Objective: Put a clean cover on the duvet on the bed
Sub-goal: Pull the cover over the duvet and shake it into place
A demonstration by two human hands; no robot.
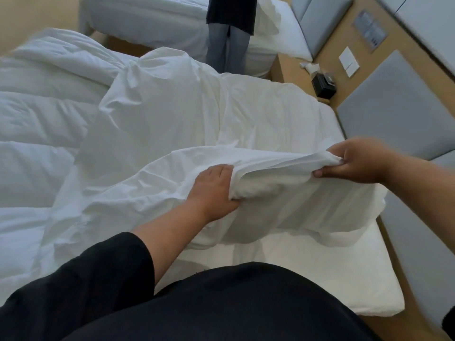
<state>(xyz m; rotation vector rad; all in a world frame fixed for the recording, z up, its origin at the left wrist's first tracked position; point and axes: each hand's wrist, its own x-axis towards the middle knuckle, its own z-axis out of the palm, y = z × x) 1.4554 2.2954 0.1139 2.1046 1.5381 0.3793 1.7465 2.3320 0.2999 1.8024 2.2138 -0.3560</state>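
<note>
Gripping the white cover (157,124) w/ both hands: left hand (211,188) curled round a bunched fold, right hand (357,161) pinching its edge, lifted off the bed (320,274). Duvet (37,114) lies rumpled at left, partly under the cover. Grey headboard (394,109) at right; nightstand (290,67) w/ black box (323,84). Second bed (147,20) beyond, another person (229,33) standing by it.

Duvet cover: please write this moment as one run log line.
step: fitting duvet cover | left hand: grips cover edge | right hand: pinches cover edge | duvet: partly uncovered
</note>
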